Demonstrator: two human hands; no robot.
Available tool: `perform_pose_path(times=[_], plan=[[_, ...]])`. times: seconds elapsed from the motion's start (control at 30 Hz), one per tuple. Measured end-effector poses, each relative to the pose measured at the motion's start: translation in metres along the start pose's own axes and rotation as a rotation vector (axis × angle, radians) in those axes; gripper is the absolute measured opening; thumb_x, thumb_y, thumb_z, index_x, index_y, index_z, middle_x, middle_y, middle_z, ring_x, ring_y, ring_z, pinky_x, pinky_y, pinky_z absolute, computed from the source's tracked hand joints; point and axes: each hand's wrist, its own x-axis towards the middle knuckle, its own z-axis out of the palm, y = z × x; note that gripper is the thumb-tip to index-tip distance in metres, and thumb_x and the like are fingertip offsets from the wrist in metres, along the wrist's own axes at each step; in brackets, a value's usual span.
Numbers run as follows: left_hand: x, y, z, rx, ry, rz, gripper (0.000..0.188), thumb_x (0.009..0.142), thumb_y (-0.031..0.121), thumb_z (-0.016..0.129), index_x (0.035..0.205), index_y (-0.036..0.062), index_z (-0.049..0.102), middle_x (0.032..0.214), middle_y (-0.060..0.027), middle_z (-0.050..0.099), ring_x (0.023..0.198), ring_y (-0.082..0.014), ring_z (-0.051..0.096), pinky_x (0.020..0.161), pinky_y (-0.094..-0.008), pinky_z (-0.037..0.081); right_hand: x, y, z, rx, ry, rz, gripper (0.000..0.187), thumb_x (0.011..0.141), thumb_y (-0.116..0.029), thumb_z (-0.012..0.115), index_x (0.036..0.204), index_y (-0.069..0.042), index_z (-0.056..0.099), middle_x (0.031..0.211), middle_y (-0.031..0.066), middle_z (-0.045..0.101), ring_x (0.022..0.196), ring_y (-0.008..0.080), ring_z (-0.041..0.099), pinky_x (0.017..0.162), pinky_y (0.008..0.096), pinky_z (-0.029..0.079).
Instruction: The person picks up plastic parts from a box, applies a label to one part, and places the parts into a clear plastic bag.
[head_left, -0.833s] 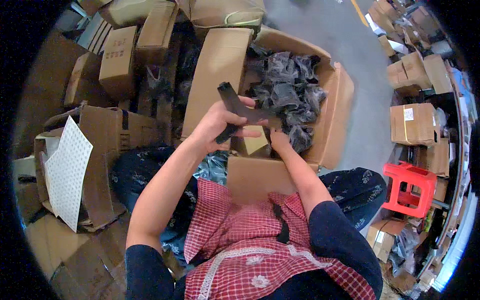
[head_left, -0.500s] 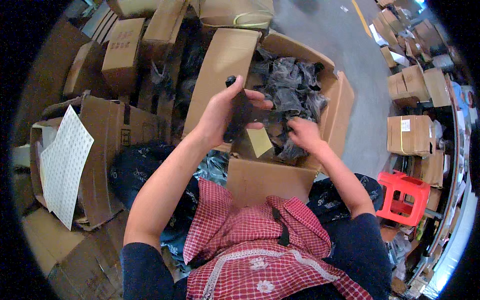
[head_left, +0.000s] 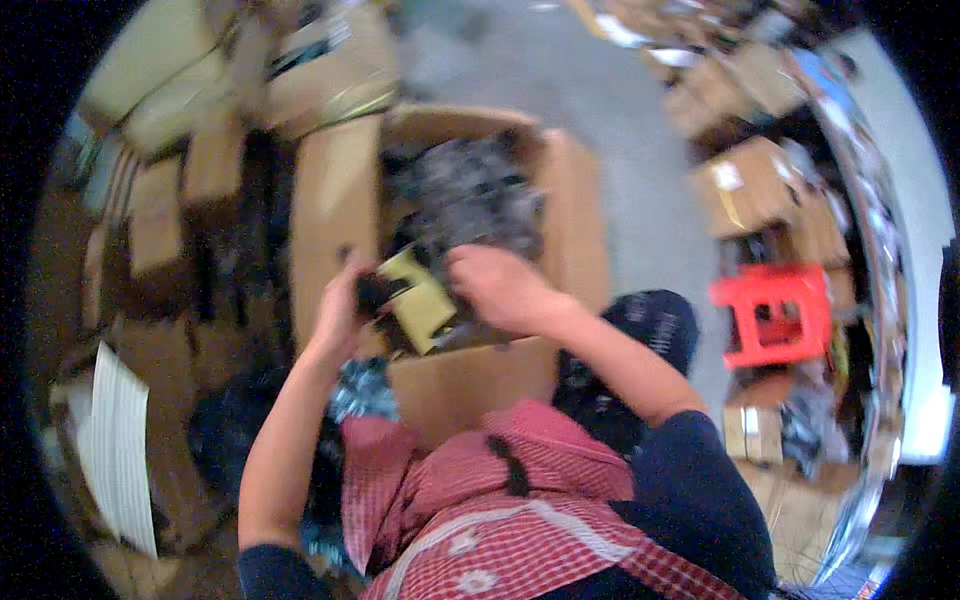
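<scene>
My left hand (head_left: pixel 342 305) is closed round a small black object (head_left: pixel 374 291), too blurred to name, at the near left side of an open cardboard box (head_left: pixel 470 385). My right hand (head_left: pixel 500 287) is over the box's middle with its fingers curled in. What it holds, if anything, is hidden. Between the two hands a yellow piece of card or paper (head_left: pixel 424 310) shows, partly behind the black object. Beyond them, several dark items in clear plastic bags (head_left: pixel 470 190) fill the far part of the box.
Stacked cartons (head_left: pixel 158 215) stand at the left, with a white sheet (head_left: pixel 118 450) leaning near them. A red plastic stool (head_left: pixel 775 318) is at the right, among more cartons (head_left: pixel 750 185). Grey floor (head_left: pixel 640 170) runs between box and cartons.
The view has swung, shifting the scene leftward and blurring it. My left hand's spread fingers have closed and it has come lower in the box. My right hand is now nearer to the yellow piece.
</scene>
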Motion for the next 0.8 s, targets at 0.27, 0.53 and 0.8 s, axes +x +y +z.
perform_pose_path(times=[0.27, 0.53, 0.8], plan=[[0.012, -0.01, 0.001, 0.086, -0.138, 0.104, 0.045, 0.101, 0.045, 0.045, 0.099, 0.0014, 0.057, 0.093, -0.0097, 0.062, 0.086, -0.0218, 0.064, 0.069, -0.0356, 0.056, -0.031, 0.069, 0.04, -0.314, -0.287, 0.355, 0.037, 0.069, -0.015, 0.07, 0.101, -0.003, 0.055, 0.09, 0.0152, 0.066, 0.08, 0.0335, 0.068, 0.062, 0.0464, 0.054], [-0.005, -0.014, 0.005, 0.234, -0.212, 0.115, 0.048, 0.101, 0.047, 0.044, 0.102, 0.0003, 0.057, 0.094, -0.0105, 0.062, 0.083, -0.0208, 0.063, 0.068, -0.0345, 0.054, -0.041, 0.059, 0.084, -0.228, -0.532, 0.223, 0.021, 0.072, -0.015, 0.066, 0.089, -0.004, 0.065, 0.083, 0.0145, 0.068, 0.08, 0.034, 0.067, 0.061, 0.0478, 0.052], [0.003, -0.027, 0.0, 0.258, -0.258, 0.087, 0.048, 0.101, 0.045, 0.045, 0.119, 0.0025, 0.055, 0.103, -0.0096, 0.061, 0.088, -0.0193, 0.06, 0.073, -0.0333, 0.049, -0.035, 0.049, 0.064, -0.242, -0.285, 0.11, 0.017, 0.071, -0.017, 0.065, 0.082, -0.005, 0.067, 0.078, 0.0152, 0.068, 0.079, 0.0352, 0.066, 0.062, 0.0485, 0.052]])
